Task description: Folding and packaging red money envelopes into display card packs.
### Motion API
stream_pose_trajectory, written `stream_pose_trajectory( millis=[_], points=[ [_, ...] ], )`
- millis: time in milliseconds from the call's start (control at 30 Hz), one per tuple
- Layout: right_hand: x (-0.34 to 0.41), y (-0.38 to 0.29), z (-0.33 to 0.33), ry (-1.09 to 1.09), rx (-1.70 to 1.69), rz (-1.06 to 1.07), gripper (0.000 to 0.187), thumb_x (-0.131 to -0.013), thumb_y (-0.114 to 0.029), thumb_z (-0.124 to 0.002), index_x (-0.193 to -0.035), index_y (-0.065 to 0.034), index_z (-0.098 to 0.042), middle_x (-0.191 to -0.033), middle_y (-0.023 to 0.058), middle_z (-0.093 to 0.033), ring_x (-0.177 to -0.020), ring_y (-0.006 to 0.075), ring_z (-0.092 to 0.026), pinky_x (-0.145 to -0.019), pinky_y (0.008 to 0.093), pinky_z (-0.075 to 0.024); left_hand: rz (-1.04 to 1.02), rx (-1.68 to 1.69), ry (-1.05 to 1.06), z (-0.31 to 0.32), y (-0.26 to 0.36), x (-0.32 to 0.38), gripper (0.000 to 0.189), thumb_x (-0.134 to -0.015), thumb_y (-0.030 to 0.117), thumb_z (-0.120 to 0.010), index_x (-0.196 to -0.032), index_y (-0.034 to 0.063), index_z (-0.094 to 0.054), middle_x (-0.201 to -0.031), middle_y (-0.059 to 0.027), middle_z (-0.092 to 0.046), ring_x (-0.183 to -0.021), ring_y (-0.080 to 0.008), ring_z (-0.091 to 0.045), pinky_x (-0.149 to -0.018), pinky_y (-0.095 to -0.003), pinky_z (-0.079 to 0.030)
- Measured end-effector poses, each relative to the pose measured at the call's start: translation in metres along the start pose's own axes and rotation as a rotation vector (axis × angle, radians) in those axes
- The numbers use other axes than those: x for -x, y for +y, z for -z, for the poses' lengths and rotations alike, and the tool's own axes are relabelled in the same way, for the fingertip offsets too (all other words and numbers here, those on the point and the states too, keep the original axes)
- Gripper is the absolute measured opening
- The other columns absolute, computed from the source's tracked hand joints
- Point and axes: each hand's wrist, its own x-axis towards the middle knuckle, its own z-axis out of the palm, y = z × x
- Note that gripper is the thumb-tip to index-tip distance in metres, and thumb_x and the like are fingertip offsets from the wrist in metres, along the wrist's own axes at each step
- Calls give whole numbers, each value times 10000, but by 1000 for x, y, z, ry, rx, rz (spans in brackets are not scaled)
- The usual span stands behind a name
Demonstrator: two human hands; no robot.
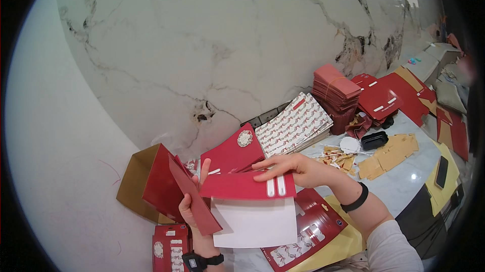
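Note:
My left hand (pixel 192 200) grips a folded dark-red card sleeve (pixel 197 203), held upright and tilted at the centre. My right hand (pixel 290 169) lies with fingers spread over a red card flap (pixel 246 185) with two white-edged slots; whether it grips or only presses is hard to tell. White paper (pixel 255 222) shows below the flap. Beneath, on the marble table, is a red printed cardboard package (pixel 322 215) with a patterned window. Behind my hands lies a stack of red cards (pixel 231 147) with a cream floral medallion.
An open red box (pixel 151 184) stands left, red packages (pixel 170 245) below it. Behind are patterned white sheets (pixel 293 124), banded red envelopes (pixel 335 86) and red printed cards (pixel 379 97). Rightward lie tan card pieces (pixel 388 156), a black tray (pixel 374 140) and a phone (pixel 441 172).

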Motion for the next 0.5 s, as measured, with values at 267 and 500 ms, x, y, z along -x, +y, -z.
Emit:
stream_pose_trajectory(
  millis=[267,500],
  points=[
    [7,-16,5,-355,35,32,690,-863,-100,-725,-1497,-217,-478,-1544,160,-360,-1346,292,-465,-1076,373,-405,-1,196,-8,27,-3,16,469,-898,293,-580,-1292,47,-643,-1642,-238,-124,-1426,-331,-408,-1137,-494,-373],
    [6,-14,6,-310,-85,-82,652,-838,-225,-805,-1438,-158,-558,-1409,114,-507,-1276,226,-486,-1021,330,-406,62,127,-191,32,-2,19,467,-982,448,-473,-1372,238,-618,-1629,-221,-204,-1472,-401,-291,-1200,-555,-226]
  ],
)
